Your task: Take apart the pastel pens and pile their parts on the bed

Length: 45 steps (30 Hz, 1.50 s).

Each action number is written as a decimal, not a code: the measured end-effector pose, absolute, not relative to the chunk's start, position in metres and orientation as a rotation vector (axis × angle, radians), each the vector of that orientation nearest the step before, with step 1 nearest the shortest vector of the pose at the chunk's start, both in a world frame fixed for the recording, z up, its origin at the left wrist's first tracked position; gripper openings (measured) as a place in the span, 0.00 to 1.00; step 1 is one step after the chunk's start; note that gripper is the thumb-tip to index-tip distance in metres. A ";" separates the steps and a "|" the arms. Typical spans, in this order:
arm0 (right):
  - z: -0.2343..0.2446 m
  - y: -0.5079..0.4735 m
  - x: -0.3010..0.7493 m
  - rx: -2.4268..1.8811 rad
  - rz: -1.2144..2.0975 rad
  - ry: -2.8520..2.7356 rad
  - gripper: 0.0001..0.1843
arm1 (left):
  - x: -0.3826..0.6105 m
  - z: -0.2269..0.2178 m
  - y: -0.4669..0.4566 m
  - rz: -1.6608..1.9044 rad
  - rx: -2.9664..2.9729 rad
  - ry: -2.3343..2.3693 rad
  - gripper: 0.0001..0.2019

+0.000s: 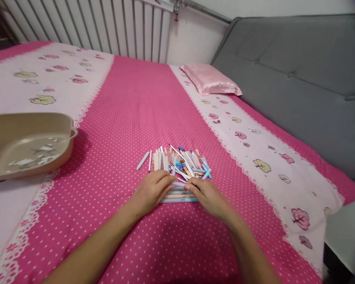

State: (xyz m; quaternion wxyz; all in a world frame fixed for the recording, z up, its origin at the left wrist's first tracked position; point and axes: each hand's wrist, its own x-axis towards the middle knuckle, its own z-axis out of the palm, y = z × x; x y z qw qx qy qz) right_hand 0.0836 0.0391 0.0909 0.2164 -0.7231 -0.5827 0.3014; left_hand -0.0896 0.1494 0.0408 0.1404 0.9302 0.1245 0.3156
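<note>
My left hand (154, 189) and my right hand (207, 194) are both closed on the two ends of a pale lavender-blue pen (179, 184). Just below it several pens lie side by side, among them a peach pen (180, 196) and a light blue pen (179, 200) nearest me. Beyond my hands spreads a loose pile of pens (192, 159) in white, peach, pink and blue, with a small bright blue piece (180, 165) in the middle. One grey-blue pen (142, 160) rests apart at the pile's left edge. My fingers partly cover the pen ends.
A beige plastic basin (68, 152) holding white scraps stands at the left on the pink dotted bedspread (136, 110). A pink satin pillow (210, 79) lies at the back right, before a grey padded headboard (284, 55). A white radiator (121, 27) lines the far wall.
</note>
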 end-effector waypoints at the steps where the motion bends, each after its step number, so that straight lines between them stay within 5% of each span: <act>1: 0.090 0.040 0.084 -1.986 0.846 -1.590 0.15 | -0.090 0.040 0.150 0.932 2.638 0.362 0.11; 6: 0.093 0.040 0.087 -1.858 0.923 -1.528 0.15 | -0.092 0.041 0.152 0.948 2.474 0.324 0.09; 17: 0.101 0.039 0.090 -1.937 0.542 -1.683 0.07 | -0.092 0.048 0.151 0.641 2.400 0.625 0.25; 26: 0.100 0.039 0.091 -1.982 0.509 -1.551 0.06 | -0.092 0.048 0.149 0.784 2.260 0.497 0.11; 39: 0.100 0.044 0.081 -2.006 0.219 -1.639 0.07 | -0.090 0.051 0.147 0.429 1.767 0.879 0.30; 45: 0.103 0.044 0.079 -2.027 0.308 -1.559 0.07 | -0.088 0.049 0.147 0.447 1.685 0.822 0.27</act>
